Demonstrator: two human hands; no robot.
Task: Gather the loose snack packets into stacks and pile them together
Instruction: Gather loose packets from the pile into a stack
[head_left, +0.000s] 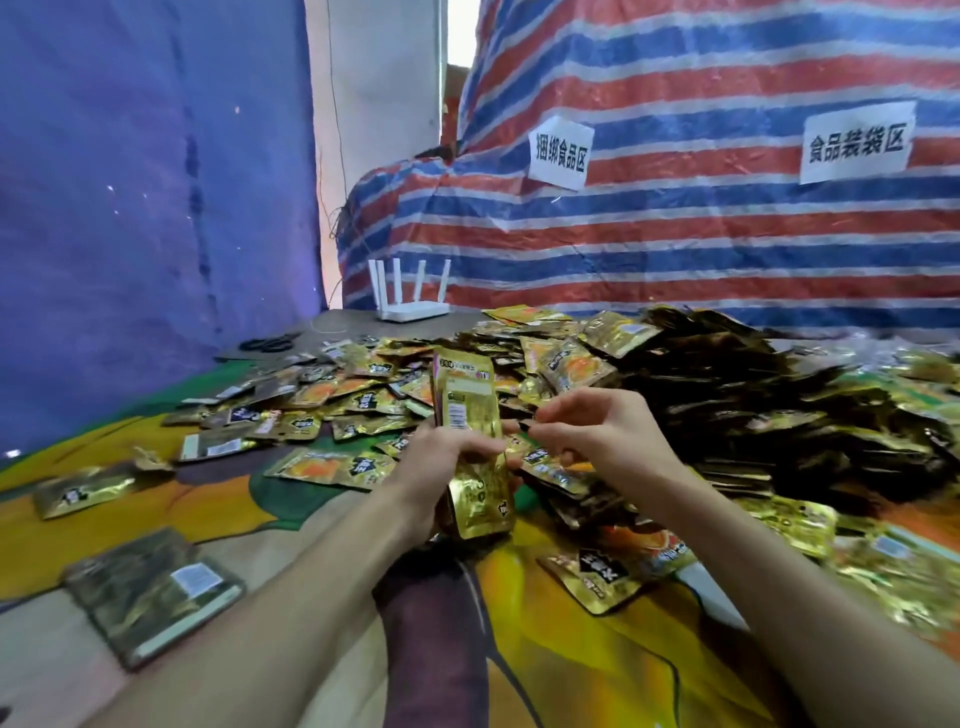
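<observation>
**Stack in hand, mid-gather**

Backdrop: striped tarpaulin (675, 249) on the right, blue sheet (130, 208) on the left. Table (218, 499) is covered with a bright printed cloth.

Big heap of packets (727, 395) on the right side of the table, dark and gold, jumbled. Loose packets (332, 395) are scattered flat across the middle and left, mostly gold, some face up, some face down. One squared-off stack (150, 592) lies alone at the near left, well apart from the heap. White router (410, 306) at the far edge; dark loops (267, 343) beside it, possibly bands.

Held stack (470, 415): several gold packets stand on end above the table centre. Left hand (441, 457) grips them round the middle, fingers wrapped.

Right hand (597, 436) is just beside the stack, fingers curled, thumb and forefinger tips close together. Something small and dark may sit between them; cannot tell what, or whether it is truly pinched.

Judgement: step in hand is building and squaring one stack. Early in the task, as most packets lie loose. Next move likely calls for evening the edges, adding packets or securing the bundle, then setting it by the near-left stack without letting it fan out.
</observation>
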